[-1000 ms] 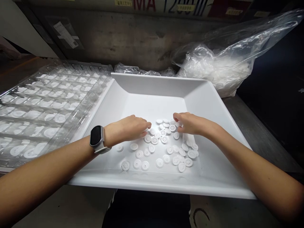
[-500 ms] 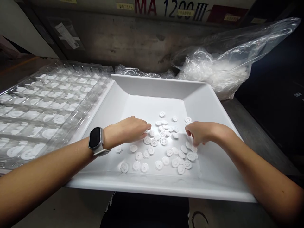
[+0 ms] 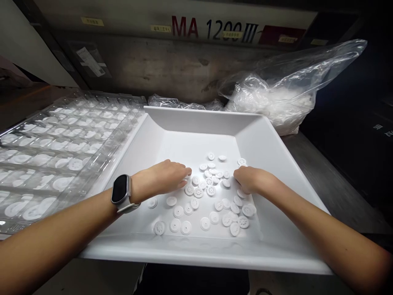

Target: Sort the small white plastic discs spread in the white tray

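Head view: both bare hands reach into a wide white tray [image 3: 270, 139] whose floor is scattered with small white discs [image 3: 205, 223], each round with a ring of holes. The left hand [image 3: 159, 178], with a dark watch [image 3: 120, 194] on its wrist, lies palm down, its fingers stretched flat toward the middle of the scatter; the fingertips rest among the nearest discs, and its grip is loose and open, closed on nothing that shows. The right hand [image 3: 250, 179] is curled, knuckles up, at the right side of the scatter, touching the discs under it; whether its grip has closed on a disc I cannot tell, as the fingertips are hidden beneath the hand. The discs lie flat in a loose group between and below the two hands, a few apart toward the far wall. Left of the tray lies a clear blister tray [image 3: 61, 143] with rows of pockets holding white parts. Behind the tray's right corner sits a clear plastic bag [image 3: 276, 98] of white pieces on the dark surface [image 3: 331, 176].
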A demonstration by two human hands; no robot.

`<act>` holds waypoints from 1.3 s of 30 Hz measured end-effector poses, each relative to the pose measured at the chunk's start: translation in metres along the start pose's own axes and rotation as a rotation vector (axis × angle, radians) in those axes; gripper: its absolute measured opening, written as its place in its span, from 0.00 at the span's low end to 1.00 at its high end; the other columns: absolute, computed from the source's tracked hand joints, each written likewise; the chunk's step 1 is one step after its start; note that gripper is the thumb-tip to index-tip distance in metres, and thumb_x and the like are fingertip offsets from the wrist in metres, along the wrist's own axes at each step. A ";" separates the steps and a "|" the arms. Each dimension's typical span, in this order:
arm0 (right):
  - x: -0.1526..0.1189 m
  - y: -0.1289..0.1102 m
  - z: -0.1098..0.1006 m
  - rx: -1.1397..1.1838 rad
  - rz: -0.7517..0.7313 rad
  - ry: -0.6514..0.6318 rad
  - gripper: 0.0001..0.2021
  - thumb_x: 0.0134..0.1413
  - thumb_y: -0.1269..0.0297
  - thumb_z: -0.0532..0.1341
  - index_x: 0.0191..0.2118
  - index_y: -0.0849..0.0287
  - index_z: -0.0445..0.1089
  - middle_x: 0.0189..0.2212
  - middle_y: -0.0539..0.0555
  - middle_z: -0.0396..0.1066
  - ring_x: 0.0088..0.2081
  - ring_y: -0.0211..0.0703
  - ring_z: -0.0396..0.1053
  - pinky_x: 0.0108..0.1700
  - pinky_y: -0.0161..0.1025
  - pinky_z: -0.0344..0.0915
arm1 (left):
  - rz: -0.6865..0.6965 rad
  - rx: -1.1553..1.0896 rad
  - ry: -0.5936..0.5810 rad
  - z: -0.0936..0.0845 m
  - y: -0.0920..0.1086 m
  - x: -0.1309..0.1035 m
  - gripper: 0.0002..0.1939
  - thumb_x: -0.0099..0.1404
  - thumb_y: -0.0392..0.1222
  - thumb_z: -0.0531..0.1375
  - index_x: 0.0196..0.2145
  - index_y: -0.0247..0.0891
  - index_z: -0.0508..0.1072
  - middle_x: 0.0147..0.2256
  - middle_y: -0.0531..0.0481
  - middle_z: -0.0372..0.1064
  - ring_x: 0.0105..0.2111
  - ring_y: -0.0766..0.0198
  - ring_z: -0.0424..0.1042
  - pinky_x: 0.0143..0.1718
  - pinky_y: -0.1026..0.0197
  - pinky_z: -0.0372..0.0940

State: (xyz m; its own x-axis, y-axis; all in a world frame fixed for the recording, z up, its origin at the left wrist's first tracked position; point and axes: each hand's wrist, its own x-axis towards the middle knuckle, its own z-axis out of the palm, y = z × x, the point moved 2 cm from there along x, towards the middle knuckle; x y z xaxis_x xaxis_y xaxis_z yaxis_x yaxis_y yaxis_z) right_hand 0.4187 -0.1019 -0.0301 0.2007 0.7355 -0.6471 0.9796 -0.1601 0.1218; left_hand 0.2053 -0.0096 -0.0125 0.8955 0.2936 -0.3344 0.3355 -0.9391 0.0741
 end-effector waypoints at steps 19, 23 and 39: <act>0.007 -0.003 -0.005 0.034 -0.114 0.130 0.12 0.60 0.62 0.59 0.47 0.61 0.66 0.42 0.54 0.67 0.39 0.41 0.68 0.39 0.42 0.69 | -0.011 0.060 0.010 0.009 -0.011 0.002 0.12 0.69 0.44 0.52 0.33 0.35 0.69 0.28 0.54 0.66 0.25 0.68 0.65 0.31 0.60 0.65; 0.004 0.001 -0.009 0.066 -0.141 0.152 0.11 0.60 0.61 0.59 0.45 0.61 0.66 0.40 0.53 0.67 0.37 0.40 0.67 0.37 0.41 0.68 | -0.053 0.073 -0.019 0.009 -0.015 0.002 0.12 0.69 0.45 0.52 0.32 0.35 0.69 0.27 0.55 0.65 0.24 0.69 0.63 0.29 0.61 0.64; 0.003 0.015 -0.017 0.193 -0.159 0.145 0.10 0.60 0.60 0.59 0.44 0.60 0.66 0.37 0.52 0.67 0.31 0.36 0.65 0.32 0.36 0.66 | -0.177 0.092 -0.191 0.000 -0.012 -0.004 0.11 0.69 0.45 0.53 0.36 0.35 0.69 0.31 0.52 0.66 0.27 0.68 0.66 0.31 0.60 0.66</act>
State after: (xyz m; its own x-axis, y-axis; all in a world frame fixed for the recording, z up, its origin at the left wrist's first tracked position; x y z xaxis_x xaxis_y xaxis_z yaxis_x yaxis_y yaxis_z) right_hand 0.4338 -0.0909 -0.0173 0.0581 0.8458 -0.5303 0.9808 -0.1473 -0.1275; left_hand 0.1977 0.0001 -0.0115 0.7510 0.4242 -0.5061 0.4463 -0.8909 -0.0844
